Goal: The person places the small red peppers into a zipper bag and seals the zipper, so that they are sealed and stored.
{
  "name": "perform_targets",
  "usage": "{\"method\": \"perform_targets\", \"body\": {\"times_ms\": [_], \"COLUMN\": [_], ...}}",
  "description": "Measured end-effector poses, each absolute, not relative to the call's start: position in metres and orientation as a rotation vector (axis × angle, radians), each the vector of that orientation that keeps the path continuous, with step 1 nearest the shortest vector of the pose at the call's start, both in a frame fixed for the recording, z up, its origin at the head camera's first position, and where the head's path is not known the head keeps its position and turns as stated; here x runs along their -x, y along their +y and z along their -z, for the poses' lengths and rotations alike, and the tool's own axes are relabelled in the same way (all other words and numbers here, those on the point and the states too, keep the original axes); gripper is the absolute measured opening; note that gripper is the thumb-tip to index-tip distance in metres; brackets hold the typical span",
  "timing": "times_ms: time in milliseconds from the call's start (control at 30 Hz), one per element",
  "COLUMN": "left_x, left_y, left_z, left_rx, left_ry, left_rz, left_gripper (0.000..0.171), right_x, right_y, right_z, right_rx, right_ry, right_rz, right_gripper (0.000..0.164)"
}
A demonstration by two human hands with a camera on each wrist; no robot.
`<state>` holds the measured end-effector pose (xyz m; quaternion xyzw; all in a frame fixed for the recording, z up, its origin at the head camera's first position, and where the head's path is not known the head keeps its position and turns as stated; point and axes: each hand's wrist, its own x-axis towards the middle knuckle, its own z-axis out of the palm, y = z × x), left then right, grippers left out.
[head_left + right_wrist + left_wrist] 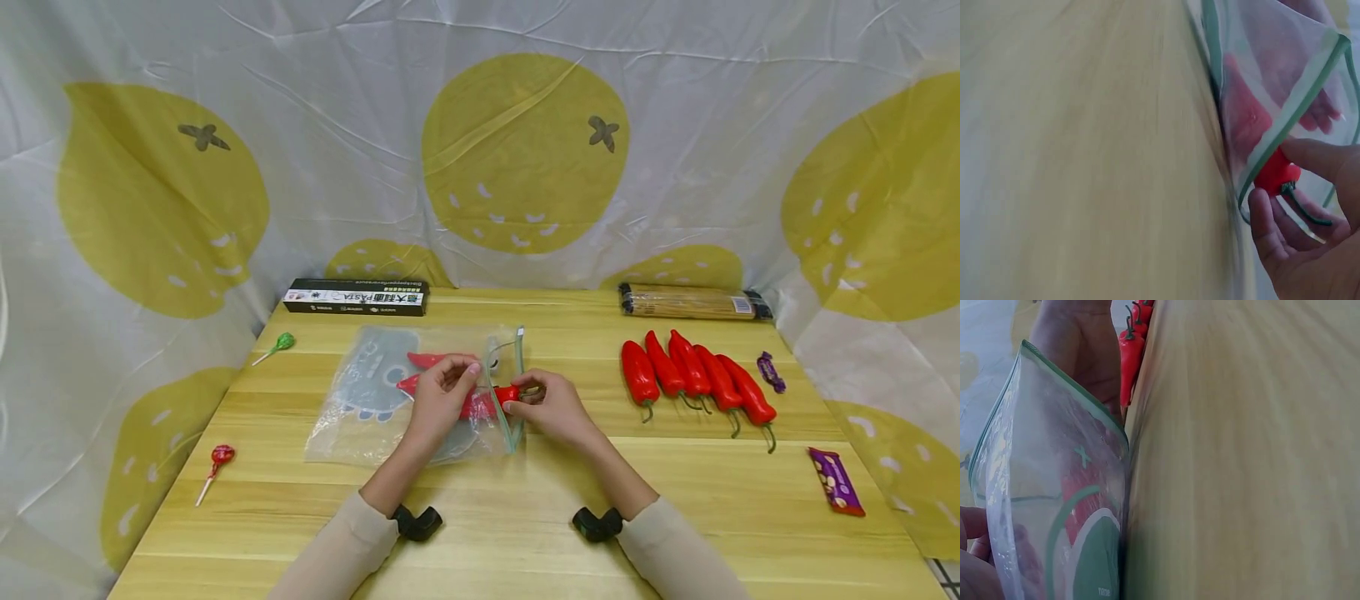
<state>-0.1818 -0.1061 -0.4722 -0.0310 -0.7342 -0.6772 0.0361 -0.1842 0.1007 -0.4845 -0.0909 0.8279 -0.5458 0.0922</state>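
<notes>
Right wrist: pepper [1276, 170] partly hazy through bag [1305, 94]

Bright head view; dimmer, hazy wrist views.

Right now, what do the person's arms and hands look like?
The sleeves are plain pale beige, leaving the lower forearms bare. A small black, elbow-shaped wrist camera shows on each side. The left hand and right hand wear no gloves.
</notes>
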Motion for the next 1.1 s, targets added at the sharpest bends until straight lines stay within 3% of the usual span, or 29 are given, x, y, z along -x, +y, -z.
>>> {"method": "perform_targets", "body": {"times_ms": [200,667,1100], "left_x": [0.182,0.183,0.181], "left_y": [-0.104,-0.107,-0.105], "left_z": [0.478,0.483,0.476], "left_rx": [0.083,0.042,0.01], "left_ry": [-2.251,-2.24,-2.143], "left_rz": [2.134,2.194,2.249], "left_gripper": [0.027,0.027,0.027], "right_x": [0.185,0.169,0.16], "right_y": [0.096,0.138,0.111], "right_z": [0.483,0.461,0.462], "right_rx": [0.262,0.334,0.527], "right_ry": [2.399,2.218,1.956], "right_rz": [1.662,1.844,1.96], "right_gripper": [0.043,0.056,0.063]}}
